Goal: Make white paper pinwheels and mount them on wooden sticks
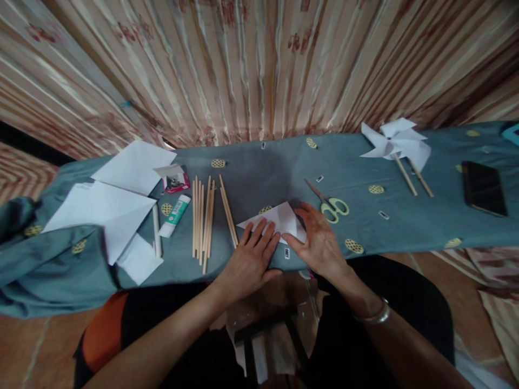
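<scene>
A folded piece of white paper point(287, 219) lies on the cloth in front of me, its point to the left. Across its near side my left hand point(251, 258) lies flat, fingers stretched over the paper. My right hand point(322, 243) is at the paper's right end, thumb on the paper and fingers apart from it along the edge. Just beyond that hand lie scissors point(333, 208) with light green handles. Several thin wooden sticks point(201, 216) lie to the left of the paper, with a few more sticks point(228, 210) closer to it.
At left are white paper sheets point(132, 165), a glue stick point(176, 216), a white rod point(157, 229) and an open small box point(175, 179) of metal bits. Paper pinwheels point(395, 141) on sticks and a dark phone point(484, 188) lie right. A curtain point(251, 70) hangs behind.
</scene>
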The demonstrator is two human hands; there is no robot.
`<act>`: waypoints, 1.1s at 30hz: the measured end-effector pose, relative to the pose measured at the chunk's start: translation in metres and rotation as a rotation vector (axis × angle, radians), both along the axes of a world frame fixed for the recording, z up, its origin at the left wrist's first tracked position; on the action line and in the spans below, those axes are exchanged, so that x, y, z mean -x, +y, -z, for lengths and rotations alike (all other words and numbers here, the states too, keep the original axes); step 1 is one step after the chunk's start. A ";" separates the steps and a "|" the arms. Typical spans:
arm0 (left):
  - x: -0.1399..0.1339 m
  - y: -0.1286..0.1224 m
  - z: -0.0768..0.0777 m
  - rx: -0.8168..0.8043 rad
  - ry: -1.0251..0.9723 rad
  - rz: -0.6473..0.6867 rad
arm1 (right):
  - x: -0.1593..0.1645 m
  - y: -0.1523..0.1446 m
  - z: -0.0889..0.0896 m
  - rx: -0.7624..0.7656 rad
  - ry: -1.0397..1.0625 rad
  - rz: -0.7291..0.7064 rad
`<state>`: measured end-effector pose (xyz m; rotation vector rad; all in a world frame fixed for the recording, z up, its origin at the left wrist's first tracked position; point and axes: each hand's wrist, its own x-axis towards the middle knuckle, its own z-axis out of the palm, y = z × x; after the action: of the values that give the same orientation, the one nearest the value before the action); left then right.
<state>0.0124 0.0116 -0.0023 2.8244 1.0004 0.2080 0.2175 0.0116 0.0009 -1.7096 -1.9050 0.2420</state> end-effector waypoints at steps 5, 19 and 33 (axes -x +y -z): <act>-0.001 0.000 -0.003 0.012 0.020 -0.004 | 0.001 0.000 0.003 0.000 -0.004 -0.001; -0.001 -0.002 -0.005 -0.002 0.066 -0.019 | -0.003 -0.007 0.012 0.011 -0.023 -0.038; 0.057 -0.005 -0.007 -0.078 0.084 -0.013 | -0.005 -0.004 0.016 0.060 -0.053 -0.041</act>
<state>-0.0445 0.0069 0.0045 2.9196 1.0500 0.1339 0.2221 0.0079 -0.0149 -1.7329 -1.9916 0.2740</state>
